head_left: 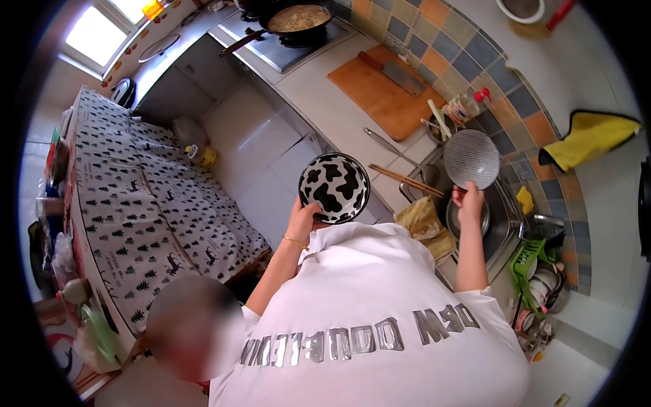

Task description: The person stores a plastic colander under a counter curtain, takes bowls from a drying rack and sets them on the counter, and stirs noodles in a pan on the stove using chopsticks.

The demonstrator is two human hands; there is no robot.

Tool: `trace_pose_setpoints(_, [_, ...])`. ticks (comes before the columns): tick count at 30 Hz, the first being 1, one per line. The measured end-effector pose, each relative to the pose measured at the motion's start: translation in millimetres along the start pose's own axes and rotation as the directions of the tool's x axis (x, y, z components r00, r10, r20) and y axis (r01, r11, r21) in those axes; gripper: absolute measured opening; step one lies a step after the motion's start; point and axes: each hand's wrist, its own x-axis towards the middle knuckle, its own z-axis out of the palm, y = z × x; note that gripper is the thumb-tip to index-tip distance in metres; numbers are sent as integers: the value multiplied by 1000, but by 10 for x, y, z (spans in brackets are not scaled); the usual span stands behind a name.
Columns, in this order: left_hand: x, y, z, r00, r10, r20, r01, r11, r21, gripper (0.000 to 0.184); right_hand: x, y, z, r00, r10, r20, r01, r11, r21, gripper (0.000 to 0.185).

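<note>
My left hand is closed on the rim of a black-and-white cow-patterned bowl, held in front of my body. Over the sink, my right hand grips a round metal mesh strainer by its near end. Below that hand, a metal pot sits in the sink, partly hidden by my arm. Wooden chopsticks and a metal ladle lie at the sink's left edge. A yellowish cloth is beside them.
A cutting board with a cleaver lies on the counter. On the stove stands a frying pan with food. A green dish rack is right of the sink. A person is at lower left, near a covered table.
</note>
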Motion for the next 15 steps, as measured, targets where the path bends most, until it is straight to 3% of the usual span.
trace_pose_setpoints(2, [225,165,-138,999,-30,-26,30,999,-20,47,88,209,451,981,106,161,-112,993,28,15])
trace_pose_setpoints(5, [532,465,-307,997,-49,-55,46,997,-63,45,48,407,1197,924,277,265,-275,960,-44,18])
trace_pose_setpoints(9, [993,881,-611,997,-51,-57,47,996,-76,45,-88,660,2070,859,357,366,-342,933,-109,15])
trace_pose_setpoints(15, [1760,1616,-1153,996,-79,45,79,997,7,51,-291,988,3050,887,377,266,-367,926,-88,14])
